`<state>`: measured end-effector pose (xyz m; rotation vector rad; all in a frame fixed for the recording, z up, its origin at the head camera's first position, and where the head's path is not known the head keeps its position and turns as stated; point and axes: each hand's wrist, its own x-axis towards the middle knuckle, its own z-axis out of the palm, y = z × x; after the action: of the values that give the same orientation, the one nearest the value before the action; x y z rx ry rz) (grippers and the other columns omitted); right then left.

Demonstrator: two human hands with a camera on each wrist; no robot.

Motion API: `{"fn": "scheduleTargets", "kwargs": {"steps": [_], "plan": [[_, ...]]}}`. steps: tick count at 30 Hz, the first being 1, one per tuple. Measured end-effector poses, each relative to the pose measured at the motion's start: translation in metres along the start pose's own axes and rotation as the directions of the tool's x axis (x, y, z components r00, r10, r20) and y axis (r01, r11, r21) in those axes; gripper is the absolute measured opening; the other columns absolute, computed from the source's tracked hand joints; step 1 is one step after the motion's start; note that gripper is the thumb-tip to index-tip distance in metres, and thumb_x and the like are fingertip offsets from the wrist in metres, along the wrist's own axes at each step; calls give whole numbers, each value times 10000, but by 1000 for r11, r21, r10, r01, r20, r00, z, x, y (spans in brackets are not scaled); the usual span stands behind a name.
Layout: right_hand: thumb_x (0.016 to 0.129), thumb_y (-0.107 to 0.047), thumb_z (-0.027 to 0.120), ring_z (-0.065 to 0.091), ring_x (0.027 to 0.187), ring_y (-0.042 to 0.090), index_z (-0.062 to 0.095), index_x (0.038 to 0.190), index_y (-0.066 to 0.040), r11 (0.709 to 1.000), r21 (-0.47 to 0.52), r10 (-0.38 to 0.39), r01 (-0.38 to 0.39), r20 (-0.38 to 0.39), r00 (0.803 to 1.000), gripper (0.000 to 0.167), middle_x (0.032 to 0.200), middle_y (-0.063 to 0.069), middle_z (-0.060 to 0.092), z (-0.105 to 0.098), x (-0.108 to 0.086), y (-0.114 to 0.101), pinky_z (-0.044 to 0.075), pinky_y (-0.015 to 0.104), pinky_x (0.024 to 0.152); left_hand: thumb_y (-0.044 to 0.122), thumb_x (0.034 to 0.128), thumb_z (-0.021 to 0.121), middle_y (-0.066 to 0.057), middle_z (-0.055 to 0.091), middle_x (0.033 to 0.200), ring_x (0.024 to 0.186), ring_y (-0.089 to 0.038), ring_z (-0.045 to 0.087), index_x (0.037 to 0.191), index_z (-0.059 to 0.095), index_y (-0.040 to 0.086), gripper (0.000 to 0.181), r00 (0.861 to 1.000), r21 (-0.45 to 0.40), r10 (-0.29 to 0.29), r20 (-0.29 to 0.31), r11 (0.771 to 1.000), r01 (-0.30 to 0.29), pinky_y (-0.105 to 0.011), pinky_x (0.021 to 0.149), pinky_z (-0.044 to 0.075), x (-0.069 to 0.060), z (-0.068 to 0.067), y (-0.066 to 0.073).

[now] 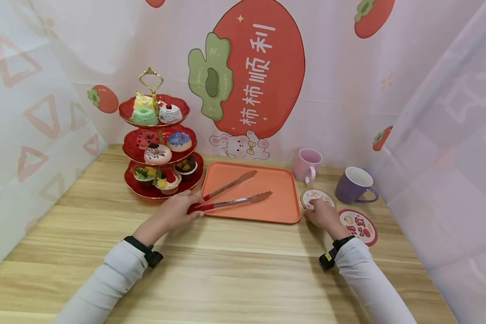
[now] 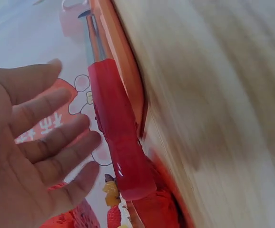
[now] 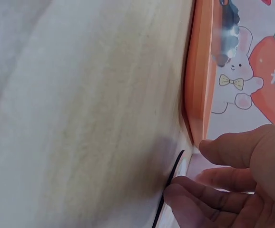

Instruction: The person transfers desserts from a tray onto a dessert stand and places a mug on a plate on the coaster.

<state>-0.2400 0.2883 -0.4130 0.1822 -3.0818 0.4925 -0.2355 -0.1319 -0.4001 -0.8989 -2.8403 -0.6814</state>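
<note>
l. hand [image 1: 177, 210] spread by tongs [image 1: 231, 202] — best to gather both handles; r. hand [image 1: 325, 218] loosely bent at white coaster [image 1: 316, 194], thumb apart — pinch rim lightly.

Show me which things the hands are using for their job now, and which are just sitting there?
Seem part of the job:
red-handled tongs, by the left fingers
white coaster, at the right fingers
orange tray, under the tongs

Probably just lying about:
pink mug
purple mug
red-rimmed coaster
red cake stand
little cakes on it
</note>
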Motion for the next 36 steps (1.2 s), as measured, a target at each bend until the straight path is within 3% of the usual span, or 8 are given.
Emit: {"fn": "scheduleTargets", "kwargs": {"steps": [6,13,20,25,32,36], "plan": [[836,-133,605,586,814,331,629,1020,84,999,-27,22,-22,1,1000,286,915,214,631,-1,4,10,438,486,729,239,787,752,-61,607,965,799,-188,567,1024,691,76,295,997,30,81,-12,996,-80,-387,705,478,-11,-1,9],[822,-95,532,562,733,331,607,891,41,993,-71,93,-93,2,996,170,876,216,596,-3,9,27,438,472,613,289,782,752,-38,603,995,905,-204,581,1038,693,89,330,985,52,154,74,986,-158,-424,785,474,-24,-4,23],[808,-113,518,558,799,363,592,906,59,978,-106,185,-178,58,981,212,912,262,579,-10,14,38,442,485,636,306,767,755,-78,593,1034,975,-249,553,1030,700,113,331,964,87,226,141,967,-239,-465,807,451,-40,-3,39],[824,-167,572,543,837,379,567,954,89,972,-90,226,-217,110,968,287,951,275,571,-14,15,41,427,478,718,310,756,758,-138,583,1083,1021,-300,544,1047,682,118,357,953,105,240,183,959,-262,-513,791,438,-53,1,47],[821,-171,590,541,788,389,570,893,80,972,-119,219,-205,120,968,262,878,244,576,-17,17,47,412,473,736,374,762,749,-139,566,1130,1064,-295,521,1078,671,136,403,943,82,232,239,963,-258,-502,784,433,-64,6,56],[803,-134,589,543,784,400,571,881,80,975,-112,205,-192,112,972,229,863,244,576,-17,19,47,406,486,739,377,763,748,-139,564,1132,1069,-291,519,1075,670,142,399,941,89,243,235,959,-269,-491,774,436,-66,7,59]]}}
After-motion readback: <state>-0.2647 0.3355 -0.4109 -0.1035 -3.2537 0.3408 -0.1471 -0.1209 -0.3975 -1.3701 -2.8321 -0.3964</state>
